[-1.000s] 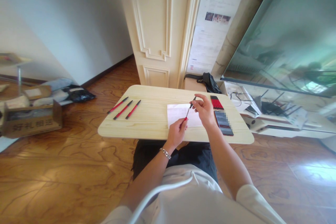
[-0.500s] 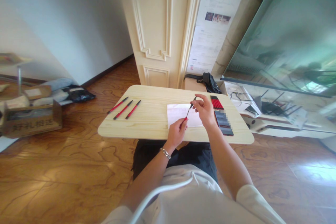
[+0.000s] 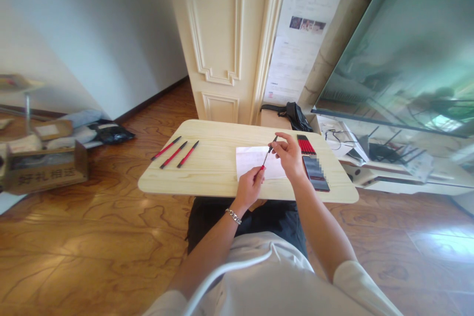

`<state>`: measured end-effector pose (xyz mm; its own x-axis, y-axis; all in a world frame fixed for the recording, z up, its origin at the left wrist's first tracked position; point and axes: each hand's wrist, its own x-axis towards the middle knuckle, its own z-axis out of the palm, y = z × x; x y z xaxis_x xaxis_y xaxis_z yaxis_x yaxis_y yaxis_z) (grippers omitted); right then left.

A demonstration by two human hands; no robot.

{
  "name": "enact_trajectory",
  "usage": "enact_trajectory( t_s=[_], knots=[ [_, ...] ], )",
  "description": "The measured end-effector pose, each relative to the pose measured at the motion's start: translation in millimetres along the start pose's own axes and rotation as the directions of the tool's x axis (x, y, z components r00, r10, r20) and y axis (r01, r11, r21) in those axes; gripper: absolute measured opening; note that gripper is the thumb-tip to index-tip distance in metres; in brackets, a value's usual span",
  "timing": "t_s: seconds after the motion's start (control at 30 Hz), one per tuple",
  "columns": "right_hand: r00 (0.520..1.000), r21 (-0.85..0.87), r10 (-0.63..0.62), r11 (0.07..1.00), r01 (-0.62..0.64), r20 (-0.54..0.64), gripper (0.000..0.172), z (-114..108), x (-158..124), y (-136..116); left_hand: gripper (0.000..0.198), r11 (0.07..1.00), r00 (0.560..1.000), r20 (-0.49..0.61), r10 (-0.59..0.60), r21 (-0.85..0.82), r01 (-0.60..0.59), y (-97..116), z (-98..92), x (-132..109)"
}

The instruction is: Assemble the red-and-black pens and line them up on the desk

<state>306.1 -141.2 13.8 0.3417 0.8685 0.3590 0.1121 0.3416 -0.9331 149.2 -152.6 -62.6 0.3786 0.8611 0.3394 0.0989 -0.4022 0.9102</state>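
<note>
- Currently, the left hand (image 3: 249,188) is closing firmly around the red lower end of a slim red-and-black pen (image 3: 267,154), its fingers curled, and a chain bracelet (image 3: 233,216) is sitting on the wrist.
- The right hand (image 3: 289,155) is pinching the pen's dark upper end between thumb and fingers, partly open.
- The pen is slanting above a sheet of white paper (image 3: 255,163), which is lying on a pine tabletop (image 3: 166,182).
- Three red pens (image 3: 174,154) are lying apart on the left; a bundle of red pens (image 3: 305,144) and a dark packet (image 3: 315,174) are sitting right of the paper.
- Risk: a loosening pinch could be letting the pen drop and roll off the near edge.
- Risk: a right forearm drifting sideways could be knocking the packet or bundle.
</note>
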Motion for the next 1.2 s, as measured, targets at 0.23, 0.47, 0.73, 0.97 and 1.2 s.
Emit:
enact_trajectory(
  t_s=[0.23,0.47,0.73,0.97,1.2],
  knots=[
    [1.0,-0.035,0.007,0.999,-0.007,-0.004,0.046,-1,0,-1,0.039,1.0,1.0,-0.007,0.006,0.011,-0.006,2,-0.7,0],
    [1.0,-0.018,0.001,1.0,-0.001,-0.014,0.045,-1,0,0,0.039,1.0,1.0,-0.006,0.011,0.015,-0.01,1,-0.6,0],
    [1.0,-0.032,0.002,0.999,-0.002,0.001,0.045,0,-1,1,0.039,1.0,1.0,0.013,0.006,0.015,-0.007,1,-0.9,0],
    [0.999,-0.058,-0.007,0.998,0.01,0.045,0.043,0,-5,1,0.04,1.0,1.0,0.011,-0.002,0.007,0.002,1,-0.8,1],
    [0.994,-0.13,0.024,0.991,-0.01,0.109,0.04,4,-28,16,0.041,0.999,1.0,0.012,0.004,0.042,-0.004,2,-1.5,1]
  ],
)
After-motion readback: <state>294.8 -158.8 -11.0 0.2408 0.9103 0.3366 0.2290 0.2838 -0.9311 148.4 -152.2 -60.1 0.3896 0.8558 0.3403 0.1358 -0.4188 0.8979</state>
